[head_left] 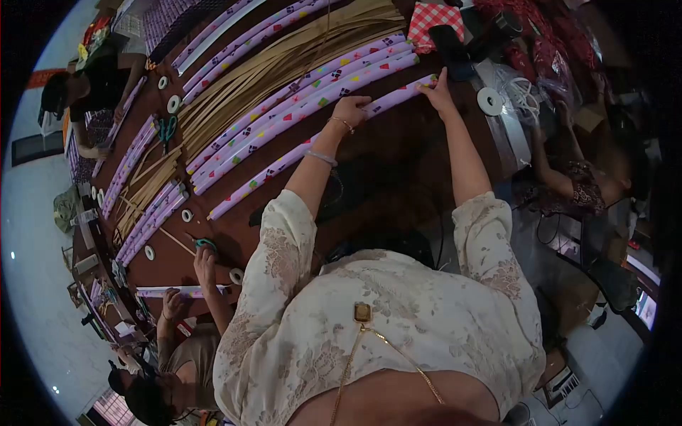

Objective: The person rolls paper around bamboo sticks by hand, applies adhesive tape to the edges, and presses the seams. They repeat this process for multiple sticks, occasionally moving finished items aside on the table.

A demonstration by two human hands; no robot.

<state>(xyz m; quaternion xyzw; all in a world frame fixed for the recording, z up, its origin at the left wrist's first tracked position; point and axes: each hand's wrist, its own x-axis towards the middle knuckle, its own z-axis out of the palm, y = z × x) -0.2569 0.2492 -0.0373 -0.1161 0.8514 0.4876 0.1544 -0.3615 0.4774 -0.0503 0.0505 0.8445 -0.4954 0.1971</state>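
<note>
A long purple roll of patterned wrapping paper (283, 163) lies slantwise across the dark table in front of me. My left hand (350, 113), with bracelets on the wrist, is closed on the roll along its upper right part. At the roll's right end my right hand (437, 92) grips the tip, thumb and fingers around it. Just beyond lie more rolls of the same purple paper (305, 103), side by side. Brown paper strips (249, 85) are spread behind these.
A white tape roll (489, 101) lies right of my right hand, near a red checked piece (435, 27) and a dark phone-like object (450, 51). Scissors (167, 129) and shorter rolls (153, 220) lie left. Co-workers sit at left, lower left (192, 369) and right (575, 177).
</note>
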